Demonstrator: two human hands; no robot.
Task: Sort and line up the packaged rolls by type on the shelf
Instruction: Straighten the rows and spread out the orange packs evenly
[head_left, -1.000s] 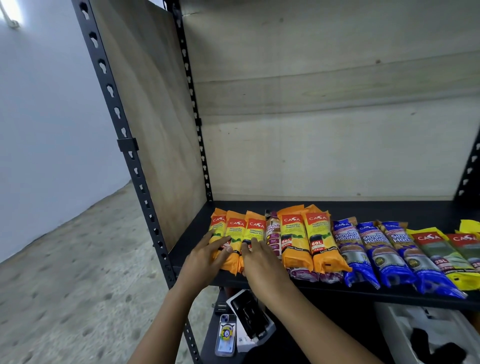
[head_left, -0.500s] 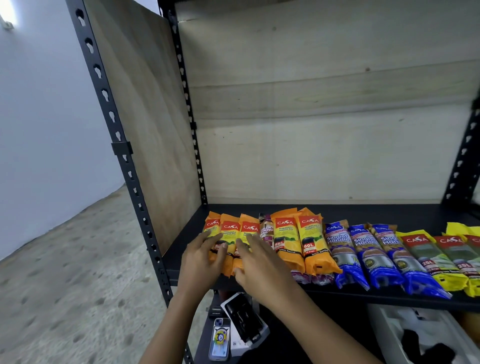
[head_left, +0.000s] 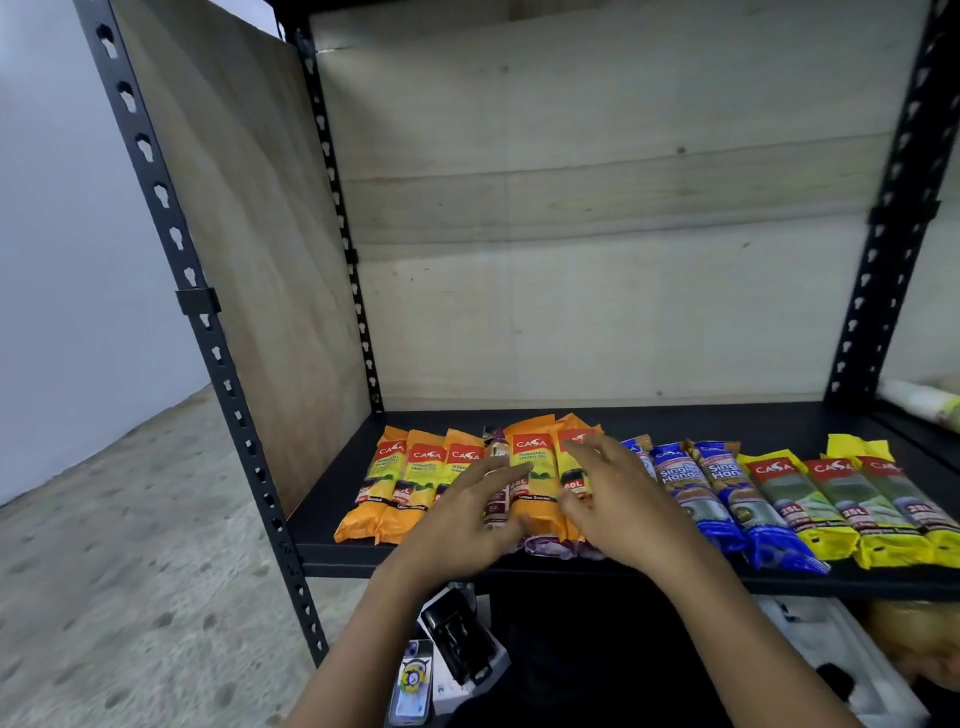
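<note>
A row of packaged rolls lies across the black shelf (head_left: 675, 423). Three small orange rolls (head_left: 410, 478) sit at the left. Beside them a thin purple roll (head_left: 497, 470) is wedged against two larger orange rolls (head_left: 535, 467), which lie on top of more purple packs (head_left: 550, 546). Blue rolls (head_left: 717, 493) follow, then yellow rolls (head_left: 852, 504) at the right. My left hand (head_left: 467, 512) hovers with fingers spread over the purple roll and the large orange rolls. My right hand (head_left: 618, 499) is open over the right large orange roll. Neither hand grips anything.
Plywood panels close the shelf's back and left side; black perforated posts (head_left: 208, 332) stand at the corners. On the lower shelf lie a phone (head_left: 415, 686), a black device (head_left: 457, 639) and a white tray (head_left: 841, 654). A pale bottle (head_left: 919, 402) lies far right.
Both hands have left the three small orange rolls and moved right, over the purple roll and the two large orange rolls. The view has shifted right with them.
</note>
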